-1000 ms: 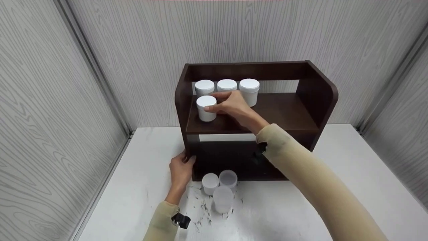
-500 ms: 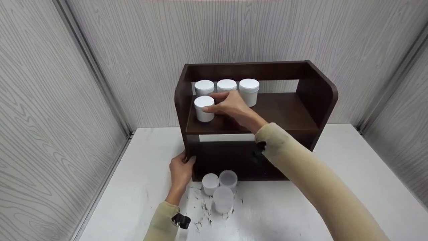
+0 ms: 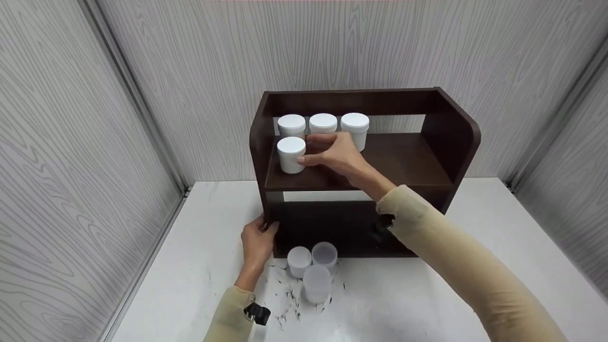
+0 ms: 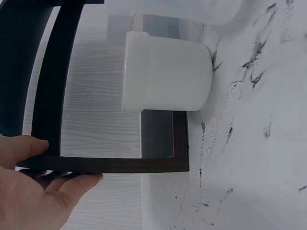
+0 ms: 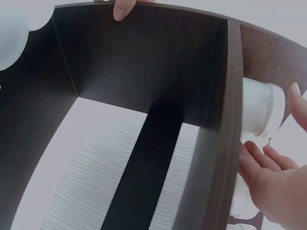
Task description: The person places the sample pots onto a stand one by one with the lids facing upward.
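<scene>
Four lidded jars, three pale containers, two beige sleeves, one brown shelf unit and one white table show.

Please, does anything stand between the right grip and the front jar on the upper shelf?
Nothing visible does. The right grip is close beside the front jar; the three back jars stand farther in, not between.

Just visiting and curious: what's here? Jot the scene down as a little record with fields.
Furniture: dark brown wooden shelf unit on a white table
Upper level, back: three white, cylindrical, lidded jars in a row
Upper level, front left: one matching white jar, upright
On table: three whitish cylindrical containers
Left hand: bare, grips the shelf unit's left side
Right hand: bare, beside the front jar; contact unclear
</scene>
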`<state>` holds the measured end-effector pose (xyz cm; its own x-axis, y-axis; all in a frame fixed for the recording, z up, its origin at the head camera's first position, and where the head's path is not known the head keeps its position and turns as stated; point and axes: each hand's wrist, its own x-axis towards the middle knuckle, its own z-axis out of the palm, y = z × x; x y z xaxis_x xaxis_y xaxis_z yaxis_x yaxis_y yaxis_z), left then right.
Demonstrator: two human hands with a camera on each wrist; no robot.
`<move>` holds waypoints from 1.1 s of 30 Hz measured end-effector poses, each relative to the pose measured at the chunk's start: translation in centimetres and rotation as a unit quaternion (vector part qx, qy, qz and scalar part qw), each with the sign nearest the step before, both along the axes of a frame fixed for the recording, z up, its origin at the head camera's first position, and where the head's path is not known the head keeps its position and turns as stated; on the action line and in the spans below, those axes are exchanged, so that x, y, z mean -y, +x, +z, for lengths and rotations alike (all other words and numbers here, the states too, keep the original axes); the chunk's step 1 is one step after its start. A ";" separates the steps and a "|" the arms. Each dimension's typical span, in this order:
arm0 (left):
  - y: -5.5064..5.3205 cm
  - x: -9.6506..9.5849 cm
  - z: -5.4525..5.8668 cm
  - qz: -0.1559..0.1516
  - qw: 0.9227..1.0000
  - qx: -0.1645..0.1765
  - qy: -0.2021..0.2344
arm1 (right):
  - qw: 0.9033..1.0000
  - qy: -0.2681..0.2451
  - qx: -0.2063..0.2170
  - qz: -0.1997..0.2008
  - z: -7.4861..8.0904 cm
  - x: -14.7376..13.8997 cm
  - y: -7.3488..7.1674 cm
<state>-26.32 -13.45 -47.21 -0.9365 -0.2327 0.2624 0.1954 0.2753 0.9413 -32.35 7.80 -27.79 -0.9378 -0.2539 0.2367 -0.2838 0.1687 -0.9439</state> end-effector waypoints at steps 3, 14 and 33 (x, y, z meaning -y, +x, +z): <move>-0.1 0.0 0.0 0.001 1.000 0.003 0.003 | 1.000 -0.006 -0.015 0.001 0.1 -0.6 1.3; -0.2 0.3 0.1 0.011 1.000 0.007 -0.007 | 0.998 -0.013 -0.053 0.000 -0.9 -4.0 6.0; -0.2 0.4 0.0 0.025 1.000 0.008 -0.009 | 0.998 -0.011 -0.068 0.000 -5.5 -9.1 11.9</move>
